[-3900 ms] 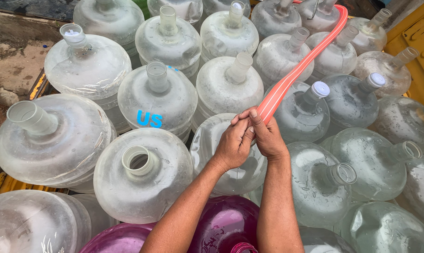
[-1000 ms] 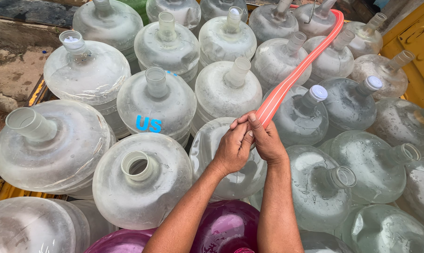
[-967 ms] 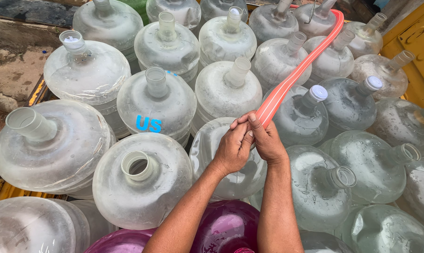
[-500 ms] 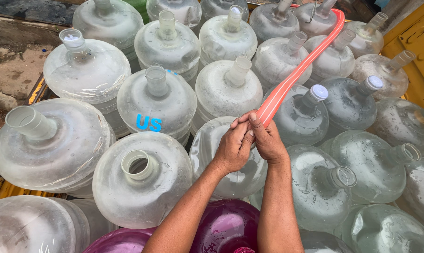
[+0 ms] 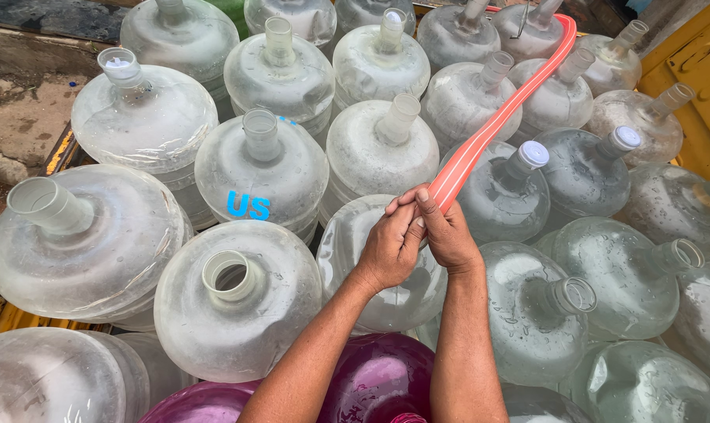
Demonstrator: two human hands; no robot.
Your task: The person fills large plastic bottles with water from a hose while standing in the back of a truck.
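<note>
Two Hands Pinch One Red Hose

Two hands meet over a big clear jug (image 5: 386, 266) in the middle of the load. We see our left hand (image 5: 390, 247) and our right hand (image 5: 449, 235) pressed together, and both are closed around the end of a flat red hose (image 5: 496, 129). The fingers curl over the hose tip, so we cannot see the jug's mouth under them.

From our hands the red hose runs up and to the right, lying across the tops of other jugs, and bends near the far edge of the load.

Just left of the middle jug sits an open jug (image 5: 233, 298) with no cap, and we can look into its round neck. Behind that one stands a jug with blue letters (image 5: 261, 168) painted on its side. Right of our hands, under the hose, is a jug with a white cap (image 5: 531, 157). Near our arms, below the middle jug, a dark purple jug (image 5: 378, 376) peeks out. Many more clear jugs stand close together all around, some wet with drops. A yellow metal wall (image 5: 696, 70) stands at the far right.
</note>
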